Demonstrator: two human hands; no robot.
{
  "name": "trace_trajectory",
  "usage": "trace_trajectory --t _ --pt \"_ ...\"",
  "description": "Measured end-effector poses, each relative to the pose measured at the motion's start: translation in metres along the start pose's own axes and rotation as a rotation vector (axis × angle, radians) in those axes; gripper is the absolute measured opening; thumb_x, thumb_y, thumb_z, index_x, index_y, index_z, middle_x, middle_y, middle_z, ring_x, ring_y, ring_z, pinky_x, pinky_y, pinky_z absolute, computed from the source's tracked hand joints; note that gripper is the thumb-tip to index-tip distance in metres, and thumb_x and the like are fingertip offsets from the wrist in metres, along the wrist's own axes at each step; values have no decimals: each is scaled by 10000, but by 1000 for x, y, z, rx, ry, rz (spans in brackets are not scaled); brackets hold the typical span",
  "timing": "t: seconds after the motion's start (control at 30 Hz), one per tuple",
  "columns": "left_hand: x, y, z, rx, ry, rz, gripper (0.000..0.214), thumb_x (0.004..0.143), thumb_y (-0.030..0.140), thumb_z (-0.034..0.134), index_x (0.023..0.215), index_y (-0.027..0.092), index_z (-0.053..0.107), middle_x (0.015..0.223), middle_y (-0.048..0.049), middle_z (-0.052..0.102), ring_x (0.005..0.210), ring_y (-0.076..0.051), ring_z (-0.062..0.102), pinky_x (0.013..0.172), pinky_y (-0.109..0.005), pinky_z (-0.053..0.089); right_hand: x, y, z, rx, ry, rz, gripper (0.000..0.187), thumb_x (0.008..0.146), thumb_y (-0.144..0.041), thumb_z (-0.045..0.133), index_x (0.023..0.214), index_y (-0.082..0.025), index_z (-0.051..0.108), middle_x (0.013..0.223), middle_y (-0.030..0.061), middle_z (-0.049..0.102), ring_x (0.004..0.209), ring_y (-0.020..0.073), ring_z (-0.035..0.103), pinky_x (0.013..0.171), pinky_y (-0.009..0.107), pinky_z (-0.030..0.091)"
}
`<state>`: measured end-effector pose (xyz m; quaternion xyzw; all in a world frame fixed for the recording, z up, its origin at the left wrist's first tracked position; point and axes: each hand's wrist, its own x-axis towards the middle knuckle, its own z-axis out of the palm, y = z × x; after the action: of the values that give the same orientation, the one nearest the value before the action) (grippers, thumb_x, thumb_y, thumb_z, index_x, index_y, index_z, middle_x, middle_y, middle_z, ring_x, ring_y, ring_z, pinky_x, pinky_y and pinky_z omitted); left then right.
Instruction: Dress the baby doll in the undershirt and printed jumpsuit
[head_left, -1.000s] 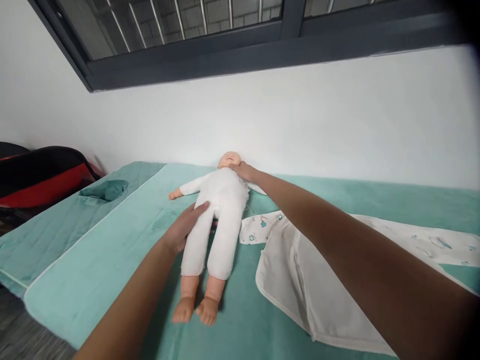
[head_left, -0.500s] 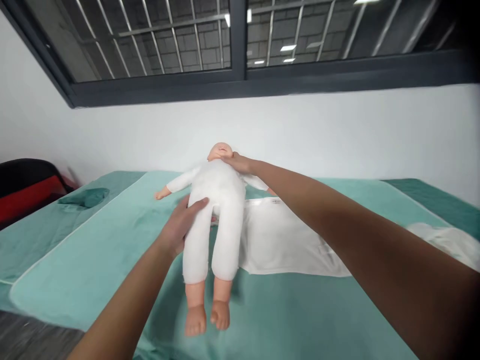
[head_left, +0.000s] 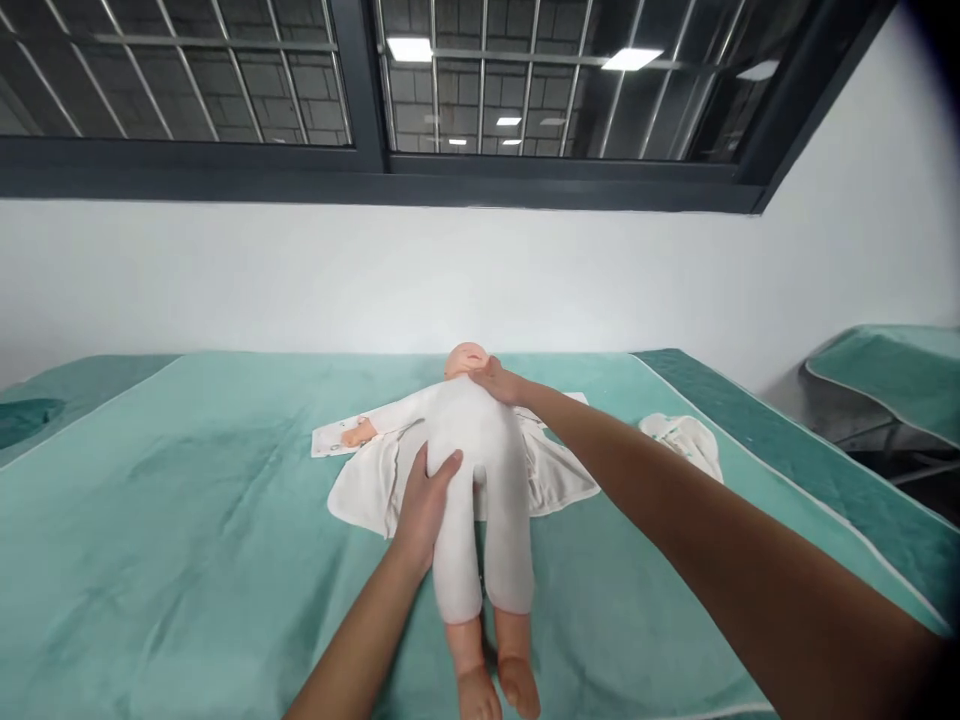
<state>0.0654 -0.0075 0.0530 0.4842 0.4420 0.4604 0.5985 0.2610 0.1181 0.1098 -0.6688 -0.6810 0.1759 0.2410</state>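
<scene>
White-suited, the baby doll point(head_left: 480, 470) lies face up on a white garment point(head_left: 375, 480) spread over the teal bed cover point(head_left: 187, 540). The left hand point(head_left: 426, 500) grasps its hip and thigh; the right hand point(head_left: 501, 382) cups its neck below the head.

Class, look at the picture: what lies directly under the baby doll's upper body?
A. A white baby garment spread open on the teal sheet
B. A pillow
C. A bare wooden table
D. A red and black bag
A: the baby doll lies on a white baby garment spread open on the teal sheet, its edges showing on both sides.
</scene>
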Motion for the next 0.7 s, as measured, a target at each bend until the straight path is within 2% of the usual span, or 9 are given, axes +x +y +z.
trace_trajectory --t 0.1,0.2,0.27,0.33,0.43,0.53,0.6,0.7 --pt "-1 -9 -3 121 71 76 615 877 550 570 1383 209 499 1251 -120 673 1151 -292 642 898 -424 572 7 -2 -1 -127 -23 -12 664 951 -542 451 1428 -87 368 1267 232 604 1197 350 563 993 475 434" --pt "-2 -15 -8 215 146 94 583 896 565 536 1373 231 526 1406 -97 578 1323 -292 519 1065 -439 471 12 -25 5 -284 61 -154 569 974 -437 431 1438 -118 349 1439 243 442 1345 388 374 1068 535 328" --pt "-4 -18 -9 258 208 68 582 903 570 524 1391 252 516 1497 -68 488 1398 -278 434 1151 -431 381 12 -47 19 -442 75 -301 497 979 -376 408 1396 -105 393 1444 242 416 1311 383 387 1028 524 363" --pt "-6 -21 -9 300 260 46 591 914 573 502 1419 265 490 1537 -46 436 1436 -263 380 1185 -418 331 12 -68 43 -561 -28 -438 456 969 -358 419 1341 -95 444 1393 237 459 1243 368 444 959 503 414" --pt "-12 -25 -8 350 287 59 578 938 563 459 1439 274 468 1541 -33 431 1444 -248 365 1187 -411 319 14 -92 85 -586 -213 -562 419 917 -440 539 1238 -171 542 1298 162 566 1185 323 502 943 472 428" --pt "-18 -27 -9 394 281 112 523 963 529 419 1416 276 486 1490 -40 497 1387 -241 441 1147 -410 357 21 -100 112 -593 -287 -595 425 879 -497 600 1168 -186 590 1204 137 627 1115 313 551 920 467 433" --pt "-19 -28 -11 447 266 146 501 970 504 413 1406 269 490 1386 -60 592 1272 -244 544 1075 -412 419 24 -99 115 -589 -288 -601 390 903 -491 569 1152 -192 600 1167 125 641 1084 304 568 888 450 442" --pt "-11 -25 -20 572 241 224 444 959 457 440 1344 264 551 1226 -66 678 1069 -247 638 969 -411 472 24 -94 103 -569 -247 -614 336 940 -483 510 1127 -220 605 1134 100 650 1047 280 581 853 412 442"
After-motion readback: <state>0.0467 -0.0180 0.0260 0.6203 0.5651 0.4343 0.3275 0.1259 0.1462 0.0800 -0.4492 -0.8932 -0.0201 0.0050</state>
